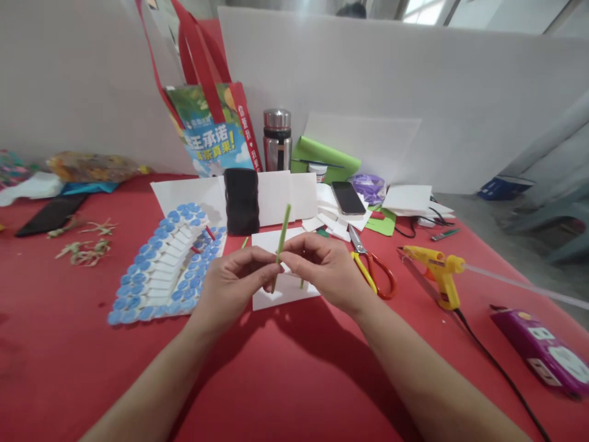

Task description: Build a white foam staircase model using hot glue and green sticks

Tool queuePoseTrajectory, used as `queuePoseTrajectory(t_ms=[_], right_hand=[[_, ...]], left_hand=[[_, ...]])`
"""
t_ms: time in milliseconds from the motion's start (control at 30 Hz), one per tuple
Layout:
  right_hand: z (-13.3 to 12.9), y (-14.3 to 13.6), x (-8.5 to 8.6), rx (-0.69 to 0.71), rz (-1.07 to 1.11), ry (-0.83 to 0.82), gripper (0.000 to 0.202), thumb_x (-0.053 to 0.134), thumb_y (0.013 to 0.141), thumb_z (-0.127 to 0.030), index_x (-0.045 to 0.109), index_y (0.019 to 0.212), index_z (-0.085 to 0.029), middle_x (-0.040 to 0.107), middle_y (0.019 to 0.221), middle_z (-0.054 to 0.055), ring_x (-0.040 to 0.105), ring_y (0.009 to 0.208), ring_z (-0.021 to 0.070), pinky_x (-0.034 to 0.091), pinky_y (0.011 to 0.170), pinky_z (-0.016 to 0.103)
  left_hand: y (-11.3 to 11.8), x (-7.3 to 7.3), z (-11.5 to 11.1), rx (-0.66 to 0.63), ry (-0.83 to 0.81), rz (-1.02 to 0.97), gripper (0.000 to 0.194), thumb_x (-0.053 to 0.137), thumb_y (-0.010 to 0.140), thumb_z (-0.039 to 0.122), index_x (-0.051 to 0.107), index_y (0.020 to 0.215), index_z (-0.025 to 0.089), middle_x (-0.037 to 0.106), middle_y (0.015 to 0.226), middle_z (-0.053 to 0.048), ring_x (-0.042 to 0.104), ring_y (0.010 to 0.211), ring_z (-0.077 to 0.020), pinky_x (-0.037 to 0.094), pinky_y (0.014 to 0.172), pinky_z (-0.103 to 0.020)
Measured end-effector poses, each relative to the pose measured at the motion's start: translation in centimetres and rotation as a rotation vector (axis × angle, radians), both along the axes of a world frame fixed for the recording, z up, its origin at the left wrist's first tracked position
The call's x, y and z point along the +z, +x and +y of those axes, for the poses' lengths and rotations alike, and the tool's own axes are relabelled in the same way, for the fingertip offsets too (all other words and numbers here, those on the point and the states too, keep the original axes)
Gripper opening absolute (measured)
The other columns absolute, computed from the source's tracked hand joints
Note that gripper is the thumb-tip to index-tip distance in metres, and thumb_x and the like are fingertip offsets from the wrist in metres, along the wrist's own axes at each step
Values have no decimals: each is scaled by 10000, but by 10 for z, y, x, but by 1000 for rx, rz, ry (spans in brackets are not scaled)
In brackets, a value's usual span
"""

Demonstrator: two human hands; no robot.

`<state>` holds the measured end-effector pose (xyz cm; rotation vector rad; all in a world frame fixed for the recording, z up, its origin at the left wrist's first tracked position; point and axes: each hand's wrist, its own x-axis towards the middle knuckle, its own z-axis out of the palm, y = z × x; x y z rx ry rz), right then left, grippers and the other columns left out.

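Note:
Between my two hands a thin green strip (284,230) stands nearly upright, tilted a little to the right at its top. My left hand (234,276) pinches it with thumb and fingers. My right hand (322,267) meets it from the other side, its thumb and fingertips closed at the strip. A small white patch shows under the right fingertips; I cannot tell whether it is a separate piece. Beneath both hands lies a white card (264,301), with another bit of green showing below the right fingers. Left of my hands is a board with blue discs and white steps (163,270).
Scissors (368,264) with red and yellow handles lie right of my hands. Farther right are a yellow glue gun (437,267) and a purple power strip (543,350). Behind stand a black upright object (242,201), a steel flask (277,141), a phone (348,198) and a bag (216,135).

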<state>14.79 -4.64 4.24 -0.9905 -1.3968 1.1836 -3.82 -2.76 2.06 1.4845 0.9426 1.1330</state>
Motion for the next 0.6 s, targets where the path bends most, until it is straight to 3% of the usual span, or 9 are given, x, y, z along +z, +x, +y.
queuePoseTrajectory(t_ms=[167,233,367,467,600], right_hand=[[6,1,8,8,-122,78,249,767,868,-405,707,1006,-207,666,759,-30,592,656,121,457,609,254],[10,1,18,36,-237,172,166,736,908,-361,684,900,-202,642,725,-43,560,638,108,427,611,248],[14,1,30,22,-445,309,254,637,971,-245,591,727,-194,589,664,-43,523,636,109,370,622,253],[17,1,25,31,-523,327,239,623,978,-223,587,745,-190,563,663,-38,491,628,114,327,616,261],[22,1,15,51,-583,314,337,615,990,-234,479,684,-205,514,646,-43,446,617,111,283,610,266]], left_hand=[[-3,-10,-3,5,-86,11,170,841,831,347,777,868,194,707,682,-11,620,590,-137,491,581,-268],[-2,-12,-4,7,-45,23,171,832,843,352,764,876,198,693,652,-4,597,571,-135,458,549,-264],[1,-14,-6,50,77,42,140,801,853,328,730,871,209,700,749,-7,594,583,-140,455,547,-282],[-1,-15,-5,146,204,100,118,763,881,330,742,877,215,708,903,-26,603,694,-145,468,603,-280],[-6,-12,-1,263,187,178,151,729,913,357,752,866,216,672,830,-18,579,724,-153,425,589,-270]])
